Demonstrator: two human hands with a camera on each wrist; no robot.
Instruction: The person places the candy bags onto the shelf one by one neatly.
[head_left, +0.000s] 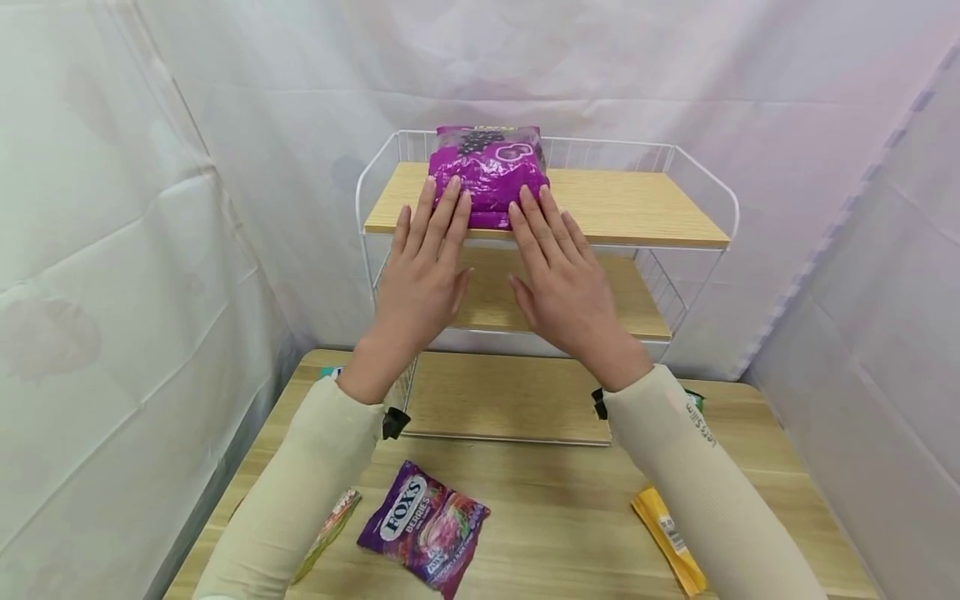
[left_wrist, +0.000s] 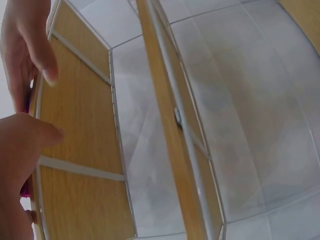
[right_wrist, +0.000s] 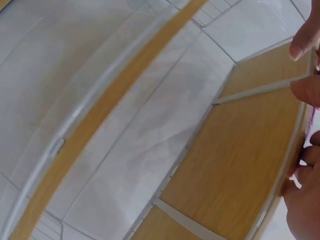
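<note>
On the top board of a white wire shelf (head_left: 630, 204) lies a shiny purple candy bag (head_left: 491, 171) with dark berries printed on it. My left hand (head_left: 427, 267), fingers straight, touches the bag's front left corner. Mirroring it, my right hand (head_left: 558, 271) has straight fingers against the front right corner. Both thumbs point inward below the board's front edge. In the left wrist view, a thumb (left_wrist: 42, 60) shows in front of the board's underside (left_wrist: 80, 110), with only slivers of purple visible past the edge. The right wrist view shows the underside (right_wrist: 240, 150) too.
Below are a middle board (head_left: 555, 292) and a bottom board (head_left: 510, 396). On the wooden table (head_left: 555, 517) lie a purple Fox's Berries candy bag (head_left: 427, 525), a yellow packet (head_left: 670, 542) and a green-edged packet (head_left: 330, 533), partly behind the left sleeve. Green packaging (head_left: 695, 400) peeks past the right sleeve.
</note>
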